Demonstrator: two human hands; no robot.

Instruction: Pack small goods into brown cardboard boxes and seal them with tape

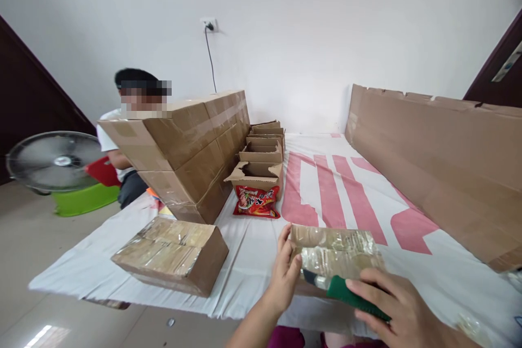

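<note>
2 hands busy | your L hand [284, 271] spread, bracing taped box [336, 253]; R hand [393, 298] gripping green cutter [341, 292] | you're prob. lining up cut | next: needing L hand clear

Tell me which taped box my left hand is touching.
The taped box nearest the green-handled tool: your left hand touches its left end, and no other box.

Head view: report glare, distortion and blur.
Head view: glare whitens the taped box at the left hand; light reflects off the floor, lower left. Head view: the door at right slants, suggesting wide-angle distortion. Head view: the fan looks smeared.
</note>
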